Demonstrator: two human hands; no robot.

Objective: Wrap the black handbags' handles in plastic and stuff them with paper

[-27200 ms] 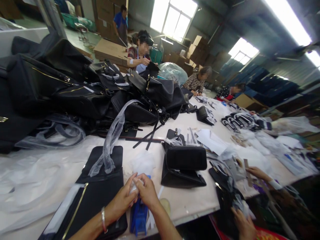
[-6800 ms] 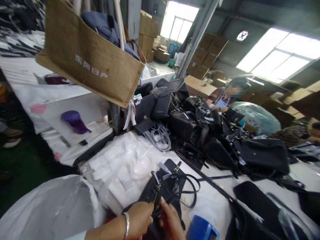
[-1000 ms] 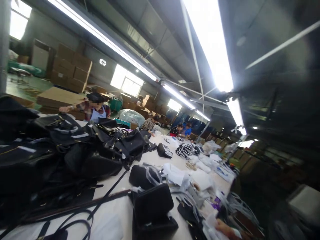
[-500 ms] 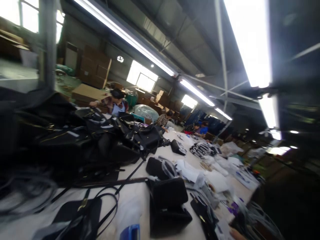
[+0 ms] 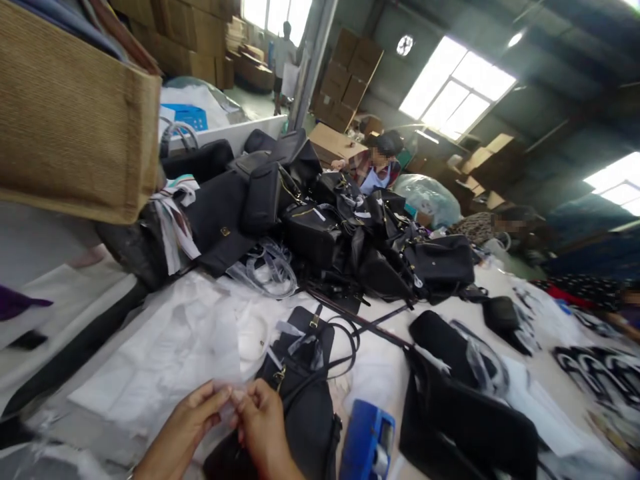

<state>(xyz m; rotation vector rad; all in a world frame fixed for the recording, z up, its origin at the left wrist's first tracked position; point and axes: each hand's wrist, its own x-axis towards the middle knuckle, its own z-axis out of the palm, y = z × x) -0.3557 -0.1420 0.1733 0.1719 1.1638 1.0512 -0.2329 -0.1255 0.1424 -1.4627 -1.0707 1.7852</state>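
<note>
My left hand [image 5: 193,417] and my right hand [image 5: 265,427] meet at the lower middle, fingertips pinched together. Between them is the edge of a thin, translucent white sheet [image 5: 226,350], which rises a little above the fingers. Under and beside my right hand lies a black handbag [image 5: 307,387] with thin straps and gold-coloured buckles. White translucent wrapping sheets [image 5: 145,360] spread out to the left of my left hand. A blue tape dispenser [image 5: 357,437] stands to the right of the bag.
A large heap of black bags [image 5: 320,233] covers the table's far side. More black bags [image 5: 470,413] lie at right. A tan woven bag [image 5: 75,113] juts in at upper left. Across the table a person [image 5: 377,163] works; others are at far right and in the back.
My view has swung left and down. Both hands are now in front of me, pinching the sheet; before, only part of a hand showed at the lower right.
</note>
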